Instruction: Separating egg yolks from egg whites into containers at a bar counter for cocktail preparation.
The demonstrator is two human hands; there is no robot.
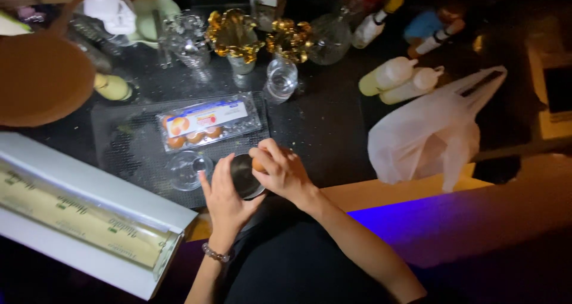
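I hold a small metal bowl (245, 176) at the near edge of the dark mat (128, 143), just below the egg carton (208, 122). My left hand (225, 199) cups the bowl's near side, fingers wrapped against its wall and tilting it toward me. My right hand (283, 173) is closed around a brown egg (258, 164), pressing it to the bowl's far rim. So the egg sits right at the bowl, touching its edge, not yet open as far as I can see.

I judge this to be the cracking step: the shell meets the rim, and nothing shows inside the bowl yet, though its inside is partly hidden by my fingers. The next move, I think, calls for a short, firm tap and then both thumbs at the crack, with the bowl kept steady under it. A clear cup (186, 169) stands just left of the bowl, on the mat.
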